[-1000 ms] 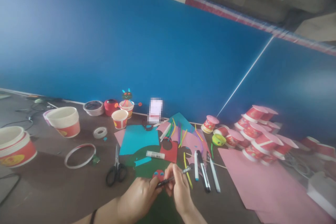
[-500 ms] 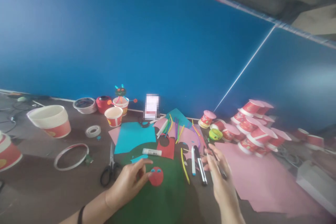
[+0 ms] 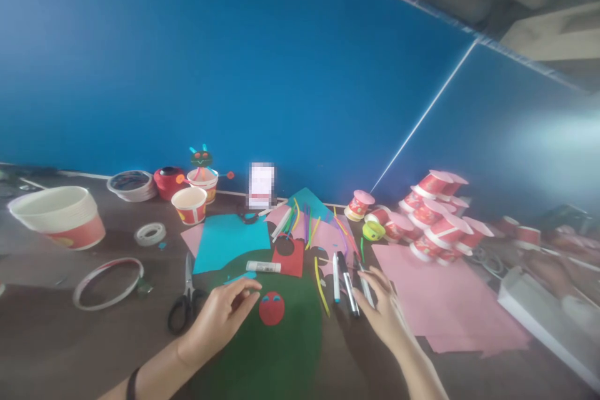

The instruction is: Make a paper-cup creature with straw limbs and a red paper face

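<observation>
A smooth green paper sheet (image 3: 281, 362), curved at right, spans the lower centre. Left of centre, the left hand (image 3: 227, 309) has thumb and forefinger parted; right of centre, the right hand (image 3: 384, 306) reaches over slim markers (image 3: 348, 287), its grip impossible to tell. Between them, a flat red paper disc (image 3: 272, 314) lies on the green; above it, a glue stick (image 3: 263, 267) bears print too small to read.

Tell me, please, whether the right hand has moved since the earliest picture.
Yes. Judged against the glue stick, the right hand has moved rightward, to near the black marker.
</observation>
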A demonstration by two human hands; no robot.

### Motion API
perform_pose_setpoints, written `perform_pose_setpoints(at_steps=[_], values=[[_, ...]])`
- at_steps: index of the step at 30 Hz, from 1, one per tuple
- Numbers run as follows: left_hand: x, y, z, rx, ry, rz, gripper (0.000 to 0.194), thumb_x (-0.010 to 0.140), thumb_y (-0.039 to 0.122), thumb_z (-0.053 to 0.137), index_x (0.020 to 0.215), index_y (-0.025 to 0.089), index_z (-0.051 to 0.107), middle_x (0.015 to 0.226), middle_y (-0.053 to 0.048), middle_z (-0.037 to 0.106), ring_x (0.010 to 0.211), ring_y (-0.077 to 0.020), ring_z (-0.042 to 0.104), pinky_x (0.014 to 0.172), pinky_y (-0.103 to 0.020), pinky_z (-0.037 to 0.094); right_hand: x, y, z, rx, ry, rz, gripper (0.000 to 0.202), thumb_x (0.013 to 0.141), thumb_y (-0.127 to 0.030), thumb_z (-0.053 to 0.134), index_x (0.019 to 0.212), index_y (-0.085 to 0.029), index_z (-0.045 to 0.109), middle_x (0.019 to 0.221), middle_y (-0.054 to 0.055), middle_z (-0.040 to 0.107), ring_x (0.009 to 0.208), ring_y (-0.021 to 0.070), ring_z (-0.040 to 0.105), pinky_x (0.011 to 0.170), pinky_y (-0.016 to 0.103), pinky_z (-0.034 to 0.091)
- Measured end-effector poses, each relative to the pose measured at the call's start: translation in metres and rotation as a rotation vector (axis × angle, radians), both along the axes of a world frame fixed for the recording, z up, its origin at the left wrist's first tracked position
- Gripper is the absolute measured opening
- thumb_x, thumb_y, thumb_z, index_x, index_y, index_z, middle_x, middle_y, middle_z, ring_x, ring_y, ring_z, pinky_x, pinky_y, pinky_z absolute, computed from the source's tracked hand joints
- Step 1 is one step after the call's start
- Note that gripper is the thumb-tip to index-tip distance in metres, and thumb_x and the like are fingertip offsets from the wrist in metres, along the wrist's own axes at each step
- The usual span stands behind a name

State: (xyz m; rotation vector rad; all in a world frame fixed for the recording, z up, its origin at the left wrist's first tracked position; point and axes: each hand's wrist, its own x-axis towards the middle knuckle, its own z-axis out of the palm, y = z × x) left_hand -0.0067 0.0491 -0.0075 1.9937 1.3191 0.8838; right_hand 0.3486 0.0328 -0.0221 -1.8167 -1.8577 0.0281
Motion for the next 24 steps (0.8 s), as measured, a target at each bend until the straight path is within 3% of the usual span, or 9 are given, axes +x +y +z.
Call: perform_pose_setpoints(at_steps=[5,9,12,15,18,21,24], values=[[0.000,0.001,-0.001,0.012,0.000,-0.008,0.023,0.088,0.034,0.044,0.088,0.020,0.062,0.058,0.003,0.053,0.052,-0.0115,0.047,0.051,-0.020,0.037,-0.034,0.002,0.012,0.054,-0.234,0.044,0.010,0.076,-0.023,0.056,0.082,-0.024,0.065,0.090,0.007,0.056,0.087,0.0249,0.053,0.075,0.037,0.043],[-0.001,0.002,-0.001,0.001,-0.013,-0.018,0.024,0.089,0.034,0.042,0.087,0.020,0.061,0.062,0.002,0.055,0.056,-0.0123,0.049,0.053,-0.021,0.037,-0.053,0.005,0.018,-0.001,-0.365,0.040,0.014,0.074,-0.012,0.055,0.073,-0.022,0.063,0.084,0.008,0.057,0.086,0.0258,0.053,0.072,0.036,0.040],[0.000,0.002,0.002,0.001,-0.019,-0.027,0.024,0.089,0.034,0.042,0.085,0.020,0.061,0.062,0.002,0.056,0.055,-0.0121,0.049,0.054,-0.020,0.037,-0.047,0.006,0.015,-0.007,-0.329,0.045,0.015,0.074,-0.011,0.053,0.068,-0.022,0.062,0.080,0.008,0.059,0.085,0.0258,0.053,0.072,0.036,0.040],[0.001,0.002,0.006,-0.006,-0.025,-0.048,0.023,0.088,0.032,0.042,0.084,0.020,0.062,0.064,0.001,0.059,0.056,-0.0119,0.050,0.055,-0.020,0.038,-0.033,0.006,0.012,0.035,-0.071,0.021,0.010,0.073,-0.017,0.056,0.066,-0.021,0.061,0.074,0.006,0.059,0.079,0.0247,0.054,0.071,0.035,0.041],[0.002,0.003,0.006,0.003,-0.031,-0.050,0.023,0.088,0.031,0.043,0.082,0.020,0.062,0.063,0.001,0.059,0.055,-0.0118,0.050,0.053,-0.020,0.037,-0.031,0.005,0.015,-0.009,0.401,-0.035,0.010,0.072,-0.030,0.063,0.070,-0.020,0.063,0.073,0.004,0.062,0.069,0.0218,0.055,0.065,0.033,0.042],[0.003,0.003,0.001,0.017,-0.039,-0.047,0.022,0.088,0.029,0.043,0.081,0.020,0.062,0.063,0.001,0.059,0.055,-0.0117,0.050,0.053,-0.020,0.035,-0.052,0.007,0.026,-0.179,0.919,0.007,0.021,0.072,-0.039,0.066,0.072,-0.018,0.063,0.065,0.000,0.058,0.059,0.0154,0.051,0.057,0.027,0.040],[0.003,0.001,-0.003,0.016,-0.059,-0.043,0.020,0.087,0.028,0.046,0.082,0.020,0.063,0.062,0.001,0.059,0.055,-0.0113,0.049,0.053,-0.020,0.035,-0.087,0.015,0.038,-0.322,1.325,0.183,0.018,0.074,-0.034,0.067,0.074,-0.018,0.061,0.066,-0.002,0.057,0.059,0.0117,0.051,0.057,0.024,0.040]])
